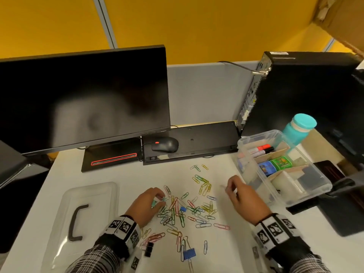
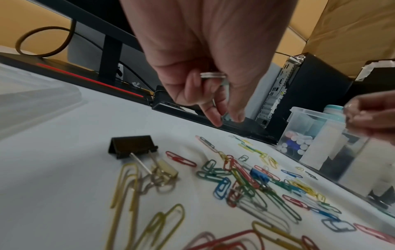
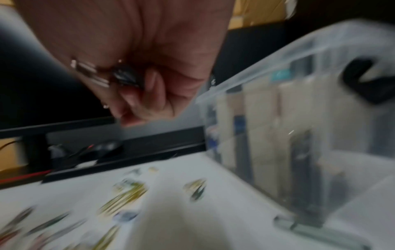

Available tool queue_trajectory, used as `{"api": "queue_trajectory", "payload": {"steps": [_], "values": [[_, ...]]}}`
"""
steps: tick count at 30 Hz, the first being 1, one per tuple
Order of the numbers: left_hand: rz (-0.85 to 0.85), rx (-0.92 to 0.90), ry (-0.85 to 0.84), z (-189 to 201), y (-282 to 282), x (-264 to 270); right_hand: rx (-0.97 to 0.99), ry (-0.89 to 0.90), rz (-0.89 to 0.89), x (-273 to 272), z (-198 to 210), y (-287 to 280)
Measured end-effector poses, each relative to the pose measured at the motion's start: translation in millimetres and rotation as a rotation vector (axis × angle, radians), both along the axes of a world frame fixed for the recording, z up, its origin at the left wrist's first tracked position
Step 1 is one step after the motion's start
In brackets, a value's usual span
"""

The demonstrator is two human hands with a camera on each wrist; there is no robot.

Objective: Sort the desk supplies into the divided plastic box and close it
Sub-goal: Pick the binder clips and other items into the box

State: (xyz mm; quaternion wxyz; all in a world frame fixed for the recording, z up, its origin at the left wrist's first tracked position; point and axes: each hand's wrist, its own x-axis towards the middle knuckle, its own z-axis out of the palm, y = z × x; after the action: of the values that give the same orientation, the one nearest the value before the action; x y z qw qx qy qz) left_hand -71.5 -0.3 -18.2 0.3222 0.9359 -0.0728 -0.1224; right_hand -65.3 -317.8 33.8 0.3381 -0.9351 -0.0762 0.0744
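Coloured paper clips lie scattered across the white desk, with a blue binder clip and a black binder clip near the front. My left hand hovers over the pile's left edge, its fingers curled round small teal binder clips; their silver wire handles show in the left wrist view. My right hand is raised beside the clear divided box, curled round a small dark binder clip. The box stands open and holds markers and tape rolls. Its clear lid lies flat at the left.
A monitor, a mouse and an upturned black keyboard line the back of the desk. A computer tower and a teal bottle stand behind the box. A dark object sits at the right edge.
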Motion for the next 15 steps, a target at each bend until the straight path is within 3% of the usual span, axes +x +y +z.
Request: {"api": "queue_trajectory", "payload": {"steps": [3,6,10,15], "values": [[0.009,-0.037,0.026,-0.7,-13.6,0.6,0.062,-0.281,-0.343,4.0,26.4,-37.7],[-0.007,-0.048,0.027,0.3,-35.2,2.1,0.129,-0.371,-0.533,8.3,33.6,-71.3],[-0.046,-0.051,0.043,4.8,-68.6,3.3,0.002,-0.236,-0.532,9.7,17.5,-100.7],[-0.078,-0.032,0.033,7.0,-95.1,-0.2,-0.128,-0.155,-0.325,3.5,7.0,-111.3]]}}
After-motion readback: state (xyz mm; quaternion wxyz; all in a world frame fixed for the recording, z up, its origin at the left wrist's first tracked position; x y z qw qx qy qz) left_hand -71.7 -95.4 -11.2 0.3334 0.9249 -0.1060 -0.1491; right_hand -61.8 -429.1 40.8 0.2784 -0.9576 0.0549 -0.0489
